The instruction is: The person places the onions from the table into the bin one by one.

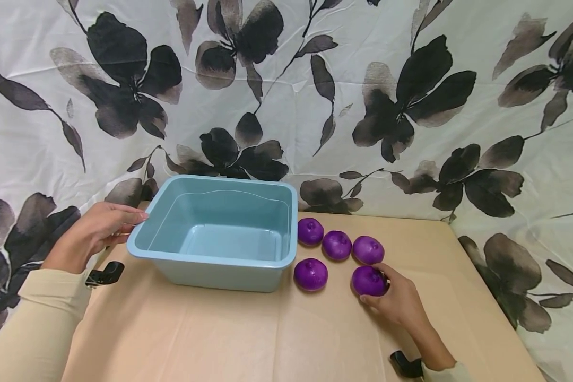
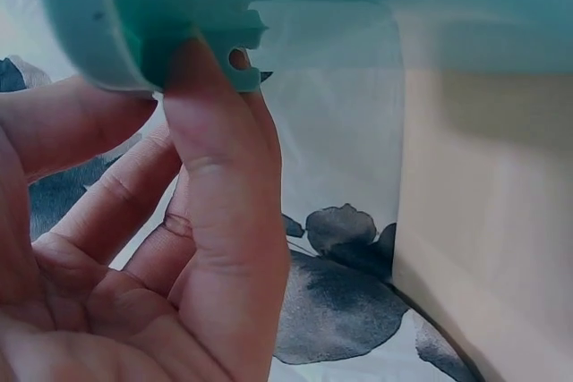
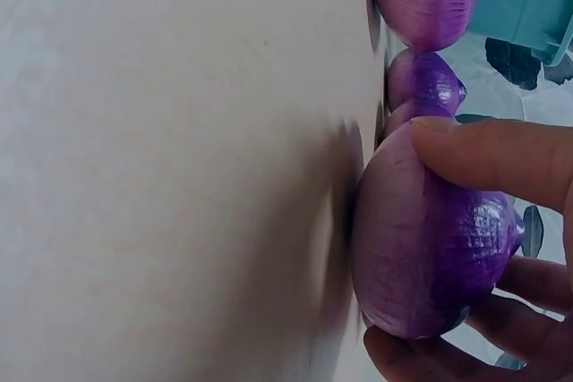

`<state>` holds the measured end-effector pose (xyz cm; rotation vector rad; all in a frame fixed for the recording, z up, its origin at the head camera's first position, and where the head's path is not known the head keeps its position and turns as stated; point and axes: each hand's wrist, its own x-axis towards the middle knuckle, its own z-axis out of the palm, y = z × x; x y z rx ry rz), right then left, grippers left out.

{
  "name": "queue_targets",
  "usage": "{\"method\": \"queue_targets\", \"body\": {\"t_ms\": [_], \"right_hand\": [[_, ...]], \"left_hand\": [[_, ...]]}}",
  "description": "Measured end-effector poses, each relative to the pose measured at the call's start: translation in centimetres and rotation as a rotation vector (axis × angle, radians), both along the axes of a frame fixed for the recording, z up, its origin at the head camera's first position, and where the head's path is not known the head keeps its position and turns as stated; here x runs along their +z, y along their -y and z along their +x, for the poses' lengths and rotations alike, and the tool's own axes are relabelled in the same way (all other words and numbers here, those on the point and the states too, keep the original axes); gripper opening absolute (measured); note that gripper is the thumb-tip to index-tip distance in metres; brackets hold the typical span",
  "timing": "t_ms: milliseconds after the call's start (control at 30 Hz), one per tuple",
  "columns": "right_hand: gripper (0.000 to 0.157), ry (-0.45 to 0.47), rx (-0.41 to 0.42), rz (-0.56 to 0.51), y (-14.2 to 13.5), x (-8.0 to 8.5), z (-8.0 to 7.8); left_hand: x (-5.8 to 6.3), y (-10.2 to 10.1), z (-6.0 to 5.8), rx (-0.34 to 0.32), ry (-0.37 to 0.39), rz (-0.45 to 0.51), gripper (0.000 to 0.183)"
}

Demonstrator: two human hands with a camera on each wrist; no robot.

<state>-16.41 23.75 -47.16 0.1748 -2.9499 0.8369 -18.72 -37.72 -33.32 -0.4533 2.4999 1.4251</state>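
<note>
My left hand pinches the left rim of a light blue plastic basin; in the left wrist view thumb and fingers close on the rim from both sides. The basin's inside shows bare. To its right, my right hand grips a shiny purple onion, thumb on the near side and fingertips on the far side. The right wrist view shows this onion low over the table with its pointed top away from the surface. Several more purple onions sit between the basin and that hand.
A tan-covered table lies under everything. Behind and beside it hangs a white cloth with dark floral print. One onion stands close to the basin's right side. Dark wrist devices are worn on both wrists.
</note>
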Motion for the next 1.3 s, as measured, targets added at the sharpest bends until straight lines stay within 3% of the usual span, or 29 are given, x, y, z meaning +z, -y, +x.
{"method": "queue_targets", "body": {"t_ms": [267, 767, 1100, 1300], "right_hand": [[0.078, -0.014, 0.030, -0.004, 0.0, 0.1, -0.1], [0.088, 0.001, 0.001, 0.031, 0.2, 0.2, 0.1], [0.084, -0.040, 0.027, -0.020, 0.8, 2.9, -0.1], [0.084, -0.050, 0.074, -0.080, 1.5, 5.0, -0.4]], "left_hand": [[0.0, 0.0, 0.0, -0.002, 0.003, -0.027, 0.059], [0.0, 0.1, 0.1, 0.011, -0.007, -0.013, 0.053], [0.0, -0.2, 0.0, -0.003, 0.003, -0.035, 0.059], [0.0, -0.1, 0.2, -0.006, 0.004, -0.003, 0.044]]}}
